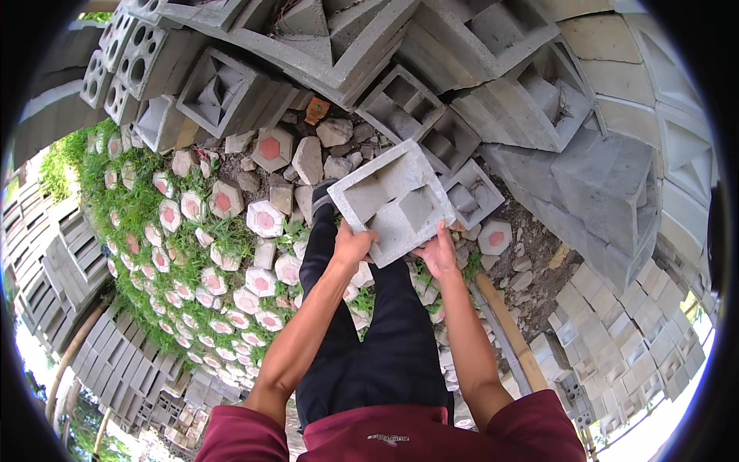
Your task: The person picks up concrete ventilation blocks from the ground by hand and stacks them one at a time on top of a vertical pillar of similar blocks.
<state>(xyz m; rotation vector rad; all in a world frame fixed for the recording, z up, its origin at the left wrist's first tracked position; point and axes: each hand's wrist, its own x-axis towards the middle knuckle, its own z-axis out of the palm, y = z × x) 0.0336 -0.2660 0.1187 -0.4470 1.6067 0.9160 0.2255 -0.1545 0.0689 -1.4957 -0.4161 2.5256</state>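
A square grey concrete vent block (389,246), with a raised rim and recessed openings, is held tilted in front of my legs. My left hand (354,243) grips its lower left edge, the thumb over the rim and the other fingers hidden behind. At the lower right corner my right hand (439,252) supports the block, fingers along its side and partly beneath it. Just beyond the held block, similar square blocks (402,105) lie stacked, and a smaller one (472,194) rests on the ground to its right.
Large hollow blocks (477,35) pile up ahead, with more grey blocks (593,192) at right. Hexagonal pavers (264,219) with red centres lie among grass at left. Broken stones (308,160) cover the ground near my foot. A wooden plank (512,331) lies right of my legs.
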